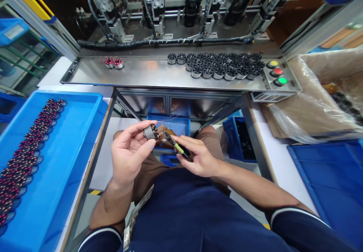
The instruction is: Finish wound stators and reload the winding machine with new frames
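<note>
Between the thumb and fingers of my left hand [129, 150] is a motor stator [150, 132], a small grey ring with copper windings turned to the right. Thin copper wire ends stick out from it. My right hand [198, 155] is closed around cutting pliers [178, 146] with green and black handles. Their jaws point up and left, close to the wire ends on the stator's right side. Whether the jaws touch a wire I cannot tell. Both hands are over my lap, below the front edge of the metal shelf.
On the metal shelf [136, 74] stand two red-wound stators [118, 63] and several black stator cores [219, 72]. Coloured push buttons [280, 81] sit at its right end. A blue tray [61, 161] at left holds rows of wound stators [31, 142]. Blue bins [241, 138] stand below.
</note>
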Demonstrator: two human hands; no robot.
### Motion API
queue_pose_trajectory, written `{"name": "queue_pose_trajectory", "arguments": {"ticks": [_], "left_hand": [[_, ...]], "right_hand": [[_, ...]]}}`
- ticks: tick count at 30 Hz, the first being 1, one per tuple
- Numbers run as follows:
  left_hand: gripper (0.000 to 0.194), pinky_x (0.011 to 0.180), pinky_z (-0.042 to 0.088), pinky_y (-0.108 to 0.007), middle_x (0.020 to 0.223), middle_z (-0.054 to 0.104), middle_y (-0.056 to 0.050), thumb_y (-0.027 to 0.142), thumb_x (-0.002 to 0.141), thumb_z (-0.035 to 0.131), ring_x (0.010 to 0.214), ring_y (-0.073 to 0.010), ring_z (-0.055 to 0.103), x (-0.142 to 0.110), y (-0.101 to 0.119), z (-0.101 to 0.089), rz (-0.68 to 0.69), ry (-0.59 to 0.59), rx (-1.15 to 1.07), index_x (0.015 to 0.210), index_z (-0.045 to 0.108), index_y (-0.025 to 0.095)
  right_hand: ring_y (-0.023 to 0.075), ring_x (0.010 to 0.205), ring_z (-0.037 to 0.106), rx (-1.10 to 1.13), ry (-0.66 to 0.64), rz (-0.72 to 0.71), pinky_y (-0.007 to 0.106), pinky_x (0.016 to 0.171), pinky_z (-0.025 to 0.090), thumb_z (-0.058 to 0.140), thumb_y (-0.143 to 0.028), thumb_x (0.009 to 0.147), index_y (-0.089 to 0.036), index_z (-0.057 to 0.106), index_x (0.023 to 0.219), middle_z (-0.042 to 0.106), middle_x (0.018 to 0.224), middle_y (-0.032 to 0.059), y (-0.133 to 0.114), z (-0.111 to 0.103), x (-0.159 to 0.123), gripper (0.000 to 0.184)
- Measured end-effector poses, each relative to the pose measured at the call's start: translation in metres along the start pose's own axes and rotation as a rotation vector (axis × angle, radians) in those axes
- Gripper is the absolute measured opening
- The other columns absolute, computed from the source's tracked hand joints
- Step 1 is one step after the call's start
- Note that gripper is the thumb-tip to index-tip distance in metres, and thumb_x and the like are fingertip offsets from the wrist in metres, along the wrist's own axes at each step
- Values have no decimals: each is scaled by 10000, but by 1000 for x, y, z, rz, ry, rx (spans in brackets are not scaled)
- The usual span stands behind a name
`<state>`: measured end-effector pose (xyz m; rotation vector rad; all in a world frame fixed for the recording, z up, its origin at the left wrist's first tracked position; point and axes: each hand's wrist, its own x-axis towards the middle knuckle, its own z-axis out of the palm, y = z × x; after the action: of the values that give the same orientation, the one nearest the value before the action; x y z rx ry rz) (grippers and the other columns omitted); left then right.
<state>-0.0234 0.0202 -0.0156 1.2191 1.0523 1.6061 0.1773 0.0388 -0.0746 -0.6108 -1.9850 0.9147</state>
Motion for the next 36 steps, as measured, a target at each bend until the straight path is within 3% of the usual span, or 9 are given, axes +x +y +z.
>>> {"name": "queue_pose_trajectory", "arguments": {"ticks": [9,17,26,29,36], "left_hand": [[119,859,622,-338,1025,771,-57,250,823,751,1009,-211,734,-2,3,3,89,92,90,940,746,228],[110,878,618,-358,1028,761,-64,234,815,760,1024,-221,724,-3,3,1,129,75,134,923,745,222],[164,852,628,-313,1037,767,-62,159,811,745,1021,-207,729,-4,0,-1,171,21,133,960,762,223],[160,841,634,-312,1034,768,-62,156,813,742,1018,-207,731,-5,1,-1,163,22,145,957,762,224],[254,877,618,-287,1083,764,-47,82,825,713,1053,-186,722,-6,1,-1,247,-29,141,1033,753,223]], "right_hand": [[228,1022,624,-4,-12,-66,402,873,577,569,-102,851,-213,407,1507,636,1128,125,-7,1,5,684],[219,1018,624,25,-44,-101,379,864,580,560,-88,844,-212,396,1511,624,1149,128,-11,-2,11,698],[165,786,578,2,-39,-118,298,691,547,536,-66,834,-192,445,1480,598,908,53,-11,-5,11,665],[165,768,575,-3,-30,-77,303,678,541,532,-65,835,-190,443,1479,616,918,59,-9,-4,10,663],[224,1044,607,30,-32,-79,406,897,561,543,-67,806,-181,409,1505,620,1165,138,-11,1,13,720]]}}
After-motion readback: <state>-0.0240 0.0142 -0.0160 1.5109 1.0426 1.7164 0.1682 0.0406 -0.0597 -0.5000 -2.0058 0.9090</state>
